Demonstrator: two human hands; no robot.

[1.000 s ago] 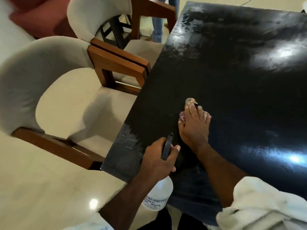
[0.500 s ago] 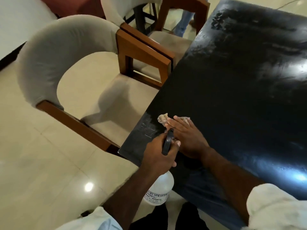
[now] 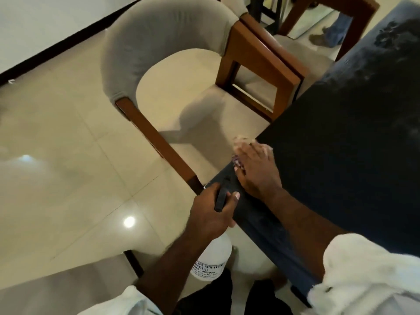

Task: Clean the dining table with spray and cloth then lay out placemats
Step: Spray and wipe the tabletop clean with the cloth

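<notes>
Right hand (image 3: 256, 171) lies flat, fingers straight, pressing a crumpled cloth (image 3: 241, 142) onto the left edge of the black dining table (image 3: 352, 133) near its near corner. Cloth pokes out past the fingertips. Left hand (image 3: 209, 210) is wrapped round the black trigger head of a white spray bottle (image 3: 213, 262), hanging just beside the table corner. Beige armchair (image 3: 159, 42) stands beside the table.

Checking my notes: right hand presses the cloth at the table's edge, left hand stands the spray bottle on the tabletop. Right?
Not quite. The head view shows the left hand holding the spray bottle in the air beside the table, not on the tabletop. The right hand does press the cloth at the table's edge.
</notes>
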